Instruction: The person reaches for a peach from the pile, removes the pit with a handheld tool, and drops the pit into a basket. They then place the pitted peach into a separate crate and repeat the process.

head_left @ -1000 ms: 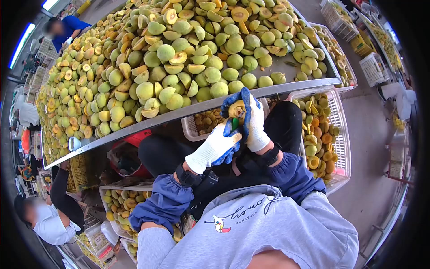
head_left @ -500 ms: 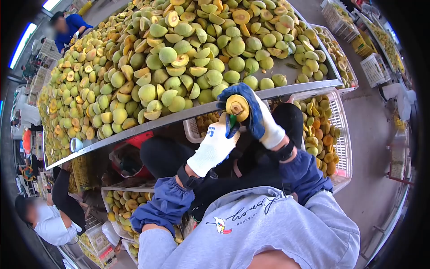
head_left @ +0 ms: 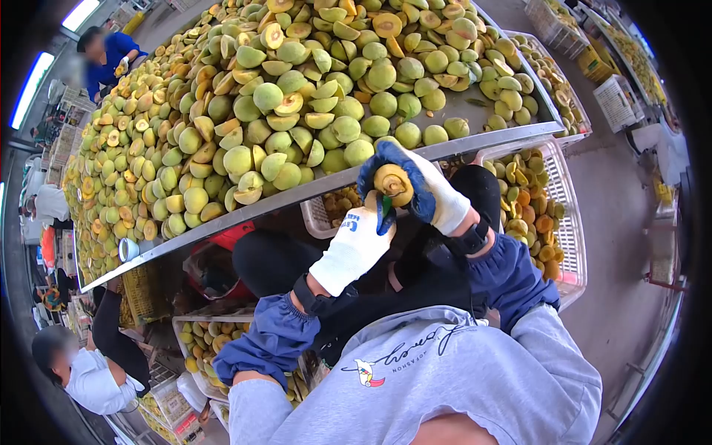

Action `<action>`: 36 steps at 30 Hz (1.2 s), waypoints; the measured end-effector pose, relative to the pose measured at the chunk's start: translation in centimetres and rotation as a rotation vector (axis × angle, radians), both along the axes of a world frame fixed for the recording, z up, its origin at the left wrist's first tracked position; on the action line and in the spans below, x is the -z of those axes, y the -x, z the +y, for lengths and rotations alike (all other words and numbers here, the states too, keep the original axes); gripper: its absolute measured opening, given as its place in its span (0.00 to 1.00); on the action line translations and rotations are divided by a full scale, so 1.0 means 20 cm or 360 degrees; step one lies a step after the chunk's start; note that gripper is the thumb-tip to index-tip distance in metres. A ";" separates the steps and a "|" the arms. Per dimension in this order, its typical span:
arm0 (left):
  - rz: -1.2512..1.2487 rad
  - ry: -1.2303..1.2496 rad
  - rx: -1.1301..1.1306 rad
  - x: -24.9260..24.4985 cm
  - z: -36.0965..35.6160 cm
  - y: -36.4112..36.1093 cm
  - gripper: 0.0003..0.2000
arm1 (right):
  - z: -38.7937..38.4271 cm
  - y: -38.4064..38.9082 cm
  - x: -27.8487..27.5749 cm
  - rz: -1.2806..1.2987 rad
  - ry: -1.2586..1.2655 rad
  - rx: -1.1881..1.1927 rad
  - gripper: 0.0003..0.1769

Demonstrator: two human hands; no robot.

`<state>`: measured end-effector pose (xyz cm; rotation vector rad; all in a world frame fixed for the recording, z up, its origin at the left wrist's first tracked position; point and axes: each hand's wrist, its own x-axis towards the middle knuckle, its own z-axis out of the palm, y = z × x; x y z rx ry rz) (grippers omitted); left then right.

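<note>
A peeled-looking yellow fruit half faces up between my two gloved hands, just below the metal edge of the table. My right hand, in a white glove with blue palm, wraps its fingers round this fruit. My left hand, gloved the same way, is closed on a small green-handled tool that touches the fruit's lower left side; the tool's tip is hidden. Behind the hands, green and yellow fruit halves are heaped high on the table.
A white crate of fruit stands at my right, another under the table edge, and one at lower left. A small white cup sits at the table's left corner. Co-workers are at the left.
The view has shifted slightly. Both my hands keep their hold, and the fruit is turned a little between them. The co-worker in blue has raised a gloved hand.
</note>
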<state>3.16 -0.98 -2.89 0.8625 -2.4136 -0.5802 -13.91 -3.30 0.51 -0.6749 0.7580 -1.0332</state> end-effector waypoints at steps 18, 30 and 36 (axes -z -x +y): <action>0.0598 -0.2115 -0.0256 -0.14 -0.01 0.05 0.09 | 0.00 -0.16 0.21 -0.0170 0.0037 0.0895 0.23; 0.1268 -0.3064 0.0404 -0.10 -0.07 -0.04 0.06 | -0.12 -0.13 0.22 -0.0097 -0.0042 0.0377 0.22; 0.1626 -0.3060 0.0255 -0.05 0.03 0.00 0.06 | -0.06 -0.17 0.34 0.0270 -0.0051 0.0944 0.25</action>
